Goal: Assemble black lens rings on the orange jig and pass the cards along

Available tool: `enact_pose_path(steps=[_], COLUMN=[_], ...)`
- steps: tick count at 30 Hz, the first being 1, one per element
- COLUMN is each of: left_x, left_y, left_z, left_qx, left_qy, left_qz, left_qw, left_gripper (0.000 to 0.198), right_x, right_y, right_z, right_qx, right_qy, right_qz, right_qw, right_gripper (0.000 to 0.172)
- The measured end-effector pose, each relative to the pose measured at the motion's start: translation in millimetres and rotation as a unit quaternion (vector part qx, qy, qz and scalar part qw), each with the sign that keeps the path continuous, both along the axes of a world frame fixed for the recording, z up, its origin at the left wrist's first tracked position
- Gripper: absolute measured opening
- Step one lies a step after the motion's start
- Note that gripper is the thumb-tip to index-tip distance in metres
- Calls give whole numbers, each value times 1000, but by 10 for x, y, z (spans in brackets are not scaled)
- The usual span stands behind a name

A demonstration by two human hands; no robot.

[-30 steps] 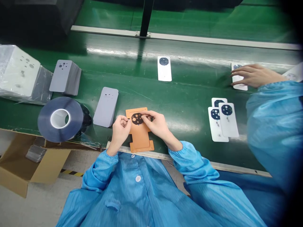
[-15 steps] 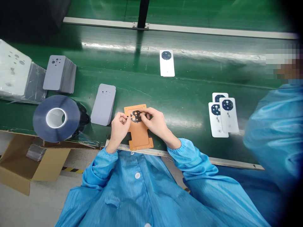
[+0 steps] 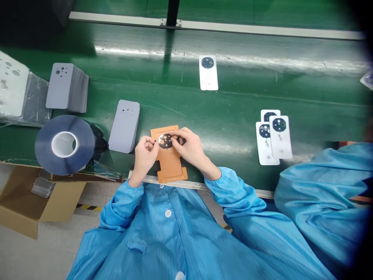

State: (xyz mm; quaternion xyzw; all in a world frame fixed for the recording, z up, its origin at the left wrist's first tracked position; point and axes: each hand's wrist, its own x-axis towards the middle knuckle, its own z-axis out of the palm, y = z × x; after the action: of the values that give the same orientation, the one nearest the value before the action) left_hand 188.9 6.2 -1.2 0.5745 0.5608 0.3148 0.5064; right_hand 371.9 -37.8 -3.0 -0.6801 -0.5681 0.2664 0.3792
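Observation:
A round black camera-lens sticker (image 3: 165, 141) with several holes lies over the upper part of an orange fixture plate (image 3: 170, 164) at the table's front edge. My left hand (image 3: 145, 154) is closed in a pinch at the sticker's left edge. From the other side, my right hand (image 3: 190, 147) has thumb and finger closed on the right edge, its other fingers curled. Whether the sticker touches the plate or sits just above it, I cannot tell. Left of the fixture stands a stack of grey phone-back sheets (image 3: 124, 126).
Further left are a large tape roll (image 3: 64, 144), another grey stack (image 3: 67, 86) and a wrapped stack (image 3: 37, 99). White sheets with black lens stickers lie behind (image 3: 208, 77) and at right (image 3: 281, 142). A cardboard box (image 3: 61, 202) sits below; a co-worker's blue sleeve (image 3: 314, 179) is at right.
Both hands keep their hold at the sticker, with little visible movement. The view has shifted slightly. The co-worker at right has moved lower and nearer, and a pale object now shows at the right edge.

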Motion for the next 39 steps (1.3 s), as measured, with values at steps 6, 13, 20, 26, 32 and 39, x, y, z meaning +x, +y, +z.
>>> enact_pose_path(steps=[6,13,20,26,32,39], left_x=[-1,-1,8,1,14,3], left_y=[1,10,3,10,10,6], left_z=[-10,-37,-23,-41,-14,-57], left_qx=[1,2,0,-4,-15,-5], left_qy=[3,27,28,34,32,37], left_qz=[2,5,9,5,6,7], left_qw=[1000,1000,1000,999,999,999], left_gripper=[21,21,23,24,25,25], right_x=[7,21,27,86,184,213], right_y=[4,0,3,16,78,127], right_z=[-26,-40,-20,-21,-119,-92], right_qx=[18,24,9,-18,-83,-116], right_qy=[2,9,2,34,147,212], right_qz=[-4,0,-6,-26,-42,-34], right_qw=[1000,1000,1000,999,985,970], right_gripper=[27,27,26,19,19,23])
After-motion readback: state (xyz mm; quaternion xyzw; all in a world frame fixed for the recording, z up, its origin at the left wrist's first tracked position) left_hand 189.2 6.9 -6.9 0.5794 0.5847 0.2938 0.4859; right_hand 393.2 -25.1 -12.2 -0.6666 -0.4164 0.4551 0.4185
